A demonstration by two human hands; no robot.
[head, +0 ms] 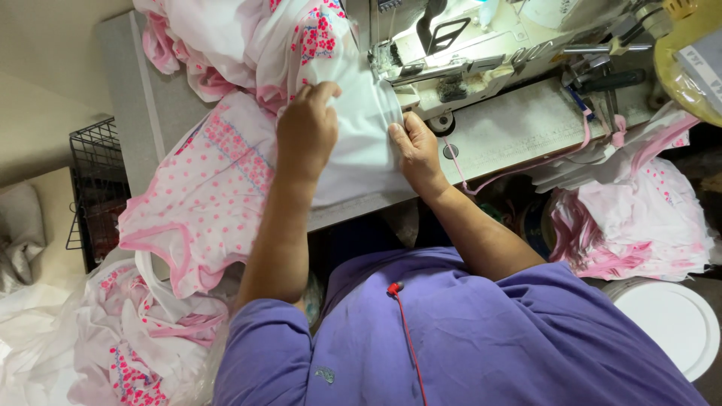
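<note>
Head view: sewing machine [481,53] at upper right of the frame; white fabric [361,143] lies at centre before it. Left hand [307,131], forearm extended, presses flat on the fabric, fingers curled at its top edge. Right hand [416,150] pinches the fabric's right edge just beside the machine.

Garment sewing workshop. My bench carries an industrial sewing machine [481,53] at the far side; heaps of pink-and-white cut garments [639,210] lie left and right; wire basket [94,180] at left.
</note>
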